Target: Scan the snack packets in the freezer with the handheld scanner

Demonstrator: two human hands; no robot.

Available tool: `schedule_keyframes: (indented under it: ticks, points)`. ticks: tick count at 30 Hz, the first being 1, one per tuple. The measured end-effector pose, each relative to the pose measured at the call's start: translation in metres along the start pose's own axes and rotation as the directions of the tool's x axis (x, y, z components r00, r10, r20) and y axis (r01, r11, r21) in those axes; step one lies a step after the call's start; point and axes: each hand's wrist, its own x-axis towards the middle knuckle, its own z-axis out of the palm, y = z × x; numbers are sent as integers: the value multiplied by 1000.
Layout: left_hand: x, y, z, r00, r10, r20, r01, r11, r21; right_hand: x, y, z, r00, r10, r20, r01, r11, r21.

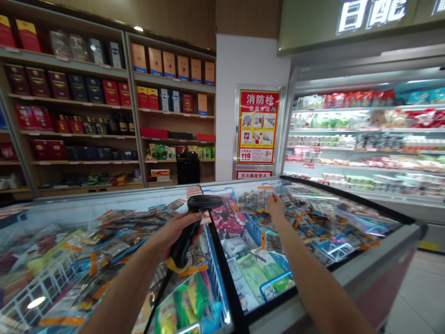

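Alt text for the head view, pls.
Left hand holds a black handheld scanner over a glass-topped display freezer; the right hand touches a packet among many spread on top. Behind: stocked shelves, a fire-hydrant notice, a lit display cooler.

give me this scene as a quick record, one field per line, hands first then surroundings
left hand: gripping a black handheld scanner
right hand: fingers at an orange-edged packet, grip unclear
work surface: glass-topped freezer
on the glass: many small packets, scattered and overlapping
under the glass: bagged goods, blue basket
behind, left: wooden shelves with boxes and bottles
behind, middle: red and yellow poster
behind, right: lit, stocked refrigerated shelves
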Motion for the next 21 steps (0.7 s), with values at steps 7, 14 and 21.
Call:
schedule_keyframes:
  ticks: [7, 14, 21]
  points:
    - [-9, -4, -34, 999, -22, -40, 22, 1000, -3, 18, -3, -40, 959, 8, -282, -89, 957, -277]
    - [-12, -3, -39, 995, -23, -95, 24, 1000, 5, 9, -6, -47, 942, -67, -330, -111, 863, -493]
    - [-12, -5, -54, 991, -11, -137, 20, 998, 60, -3, -21, -37, 953, -237, -191, 31, 702, -711]
